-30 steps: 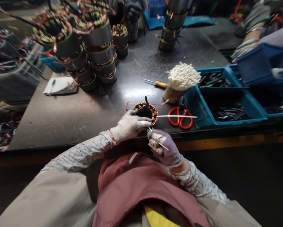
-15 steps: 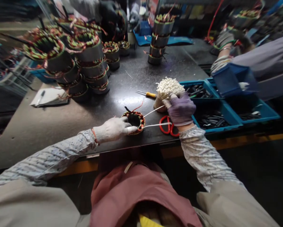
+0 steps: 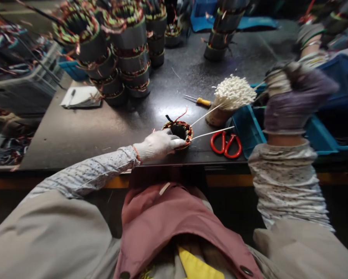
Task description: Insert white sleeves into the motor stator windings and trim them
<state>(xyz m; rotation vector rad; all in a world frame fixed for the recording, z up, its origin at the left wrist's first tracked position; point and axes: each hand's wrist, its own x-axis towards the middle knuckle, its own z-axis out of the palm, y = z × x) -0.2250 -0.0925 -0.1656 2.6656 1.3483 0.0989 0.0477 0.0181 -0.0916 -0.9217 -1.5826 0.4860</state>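
The wire ring (image 3: pixel 188 131) is lying flat on the dark table (image 3: pixel 81 143), close to its front edge and directly ahead of my body. A short black tube (image 3: pixel 169 118) and a red wire (image 3: pixel 182 114) are sticking up from its far side. Two white cords are extending from its right side: the upper cord (image 3: pixel 205 115) is slanting toward the cord bundle, and the lower cord (image 3: pixel 213 133) is running past the scissors' handles.

My left hand (image 3: pixel 159 144), in a white glove, is holding the ring at its near left side; it is half closed, with the fingers bending over the rim. My right hand (image 3: pixel 290 99), in a purple and white glove, is hanging above the blue trays (image 3: pixel 248 130). The fingers are appearing curled, but blur is obscuring them, so I cannot tell whether they are gripping anything.

Right of the ring, the red-handled scissors (image 3: pixel 233 145) are lying beside the trays. Behind them, the cord bundle (image 3: pixel 235 92) is standing upright, with a yellow-handled screwdriver (image 3: pixel 203 102) lying just to its left.

Farther out, stacked rings (image 3: pixel 133 73) are standing at the far left, next to a notepad (image 3: pixel 85 99). A co-worker's hand (image 3: pixel 310 37) is showing at the upper right.
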